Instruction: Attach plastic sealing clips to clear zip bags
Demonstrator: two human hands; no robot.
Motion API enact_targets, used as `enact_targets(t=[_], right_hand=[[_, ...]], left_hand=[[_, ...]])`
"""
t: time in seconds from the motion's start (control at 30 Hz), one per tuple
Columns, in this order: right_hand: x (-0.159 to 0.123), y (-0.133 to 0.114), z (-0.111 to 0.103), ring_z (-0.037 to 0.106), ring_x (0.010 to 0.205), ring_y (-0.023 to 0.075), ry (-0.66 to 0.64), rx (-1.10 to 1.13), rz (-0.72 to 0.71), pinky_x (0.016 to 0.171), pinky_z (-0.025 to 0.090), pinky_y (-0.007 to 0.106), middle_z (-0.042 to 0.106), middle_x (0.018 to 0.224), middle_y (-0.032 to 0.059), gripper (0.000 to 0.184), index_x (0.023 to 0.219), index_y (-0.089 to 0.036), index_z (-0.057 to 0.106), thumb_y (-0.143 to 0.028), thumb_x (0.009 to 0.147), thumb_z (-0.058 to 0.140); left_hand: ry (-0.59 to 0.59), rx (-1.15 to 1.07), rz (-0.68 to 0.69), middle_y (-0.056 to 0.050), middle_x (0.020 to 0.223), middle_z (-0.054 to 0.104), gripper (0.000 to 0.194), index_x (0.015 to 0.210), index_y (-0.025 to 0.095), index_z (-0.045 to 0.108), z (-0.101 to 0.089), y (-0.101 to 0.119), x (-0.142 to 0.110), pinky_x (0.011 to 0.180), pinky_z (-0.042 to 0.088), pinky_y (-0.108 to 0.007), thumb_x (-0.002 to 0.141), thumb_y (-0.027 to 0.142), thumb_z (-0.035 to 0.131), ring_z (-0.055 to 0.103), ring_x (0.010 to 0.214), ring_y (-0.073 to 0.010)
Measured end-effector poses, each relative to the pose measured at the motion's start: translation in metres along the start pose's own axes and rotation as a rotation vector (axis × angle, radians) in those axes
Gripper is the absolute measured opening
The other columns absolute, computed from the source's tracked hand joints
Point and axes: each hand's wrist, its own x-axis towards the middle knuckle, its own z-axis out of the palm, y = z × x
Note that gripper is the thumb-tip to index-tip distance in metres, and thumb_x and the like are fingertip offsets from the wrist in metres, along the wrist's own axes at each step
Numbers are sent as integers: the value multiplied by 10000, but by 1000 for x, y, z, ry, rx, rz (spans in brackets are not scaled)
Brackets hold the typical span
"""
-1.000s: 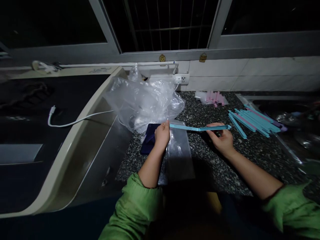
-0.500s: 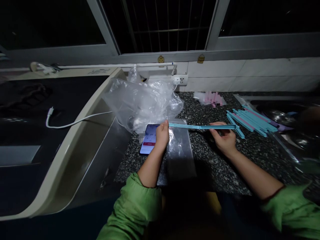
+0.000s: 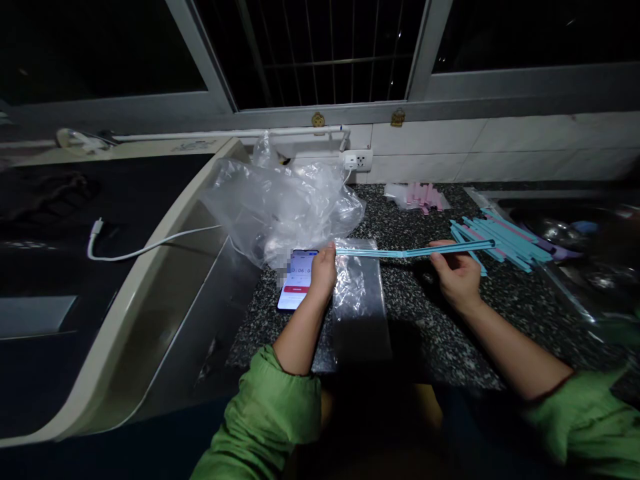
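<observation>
A long light-blue bag sealing clip [image 3: 373,253] is stretched out level between both my hands, bending slightly at a hinge near its middle. My left hand [image 3: 325,270] is closed on its left end, beside the phone. My right hand [image 3: 457,272] pinches the right arm of the clip, thumb below and fingers behind; the clip's tip sticks out past it. Under the clip lies a flat clear plastic bag [image 3: 361,313] on the speckled counter. To the right is a pile of blue and pink sealing clips [image 3: 510,243], partly behind the clip's tip.
A phone [image 3: 296,287] with its screen lit lies left of the clear bag. Crumpled plastic bags [image 3: 300,207] are heaped behind it. Small pink clips [image 3: 425,195] rest by the wall. A sink [image 3: 600,233] is at right, a beige machine [image 3: 165,227] with a white cable [image 3: 150,250] at left.
My right hand has shifted slightly right along the clip. The clip's right arm now tilts upward, and its tip reaches farther right over the pile. My left hand stays nearly in place.
</observation>
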Motion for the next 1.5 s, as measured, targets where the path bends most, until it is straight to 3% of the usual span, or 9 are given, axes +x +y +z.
enact_targets(t=[0.33,0.63,0.77,1.03,1.23,1.5], right_hand=[[0,4,-4,624,768,204,67,13,-15,693,528,376,649,833,70,237,890,-194,626,-406,803,566],[0,11,-1,525,531,136,123,82,33,493,456,291,592,695,22,238,878,-205,613,-423,807,554],[0,12,-1,535,546,134,107,79,23,509,468,289,606,731,27,241,882,-199,605,-422,808,551],[0,3,-4,601,713,180,26,25,-56,647,514,344,619,809,59,205,857,-192,599,-385,810,551],[-1,-5,0,605,804,180,-25,60,-145,729,513,348,621,831,42,128,826,-211,594,-335,797,578],[-1,-8,2,596,813,179,-114,21,-225,747,509,368,611,842,37,71,837,-218,606,-266,790,584]], left_hand=[[-17,-43,-143,-7,510,546,384,564,164,568,13,0,-7,527,415,-259,846,396,447,492,495,-135],[-8,-120,-161,-18,484,537,394,640,154,592,14,-9,-2,510,436,-271,805,493,478,518,485,-145],[-23,-104,-151,-27,525,558,417,628,155,575,14,-10,-2,501,417,-270,796,525,483,505,478,-136],[-35,-44,-154,0,504,539,381,578,165,543,14,-8,-2,485,385,-245,833,436,458,468,456,-114],[-4,107,-11,-11,556,578,387,576,161,561,13,-12,0,580,428,-267,809,460,482,526,571,-147],[-39,138,35,-11,569,573,404,573,164,552,12,-13,-2,596,411,-277,815,473,455,517,585,-154]])
